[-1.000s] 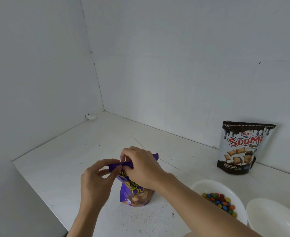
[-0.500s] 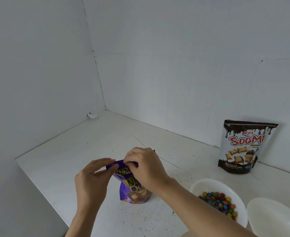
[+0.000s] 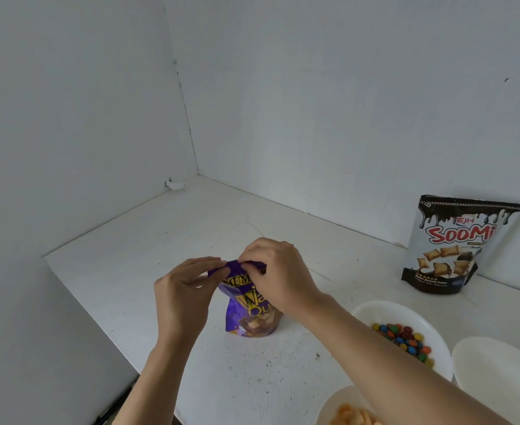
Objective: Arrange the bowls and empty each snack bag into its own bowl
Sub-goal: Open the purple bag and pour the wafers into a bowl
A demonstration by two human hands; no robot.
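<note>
The purple bag (image 3: 248, 314) stands upright on the white worktop (image 3: 136, 253), near the front edge. It is shiny, with yellow letters and a picture of brown snack pieces low on its front. Both hands pinch its top edge. The left hand (image 3: 185, 296) holds the top's left corner between thumb and fingers. The right hand (image 3: 280, 277) is curled over the right side of the top and hides that part and some of the letters. I cannot tell if the top is torn open.

Closest to the person, to the right of the purple bag, is the orange-snack bowl (image 3: 332, 400), white and partly covered by the right arm. A bit further away, right of the purple bag, sits the sweets bowl (image 3: 384, 311), white with round sweets of many colours. Just beside it, further right from the purple bag, is the empty bowl (image 3: 497, 369), also white. Far behind and right of the purple bag, the black and white bag (image 3: 461, 243) with red letters stands upright against the white wall (image 3: 344, 118).
</note>
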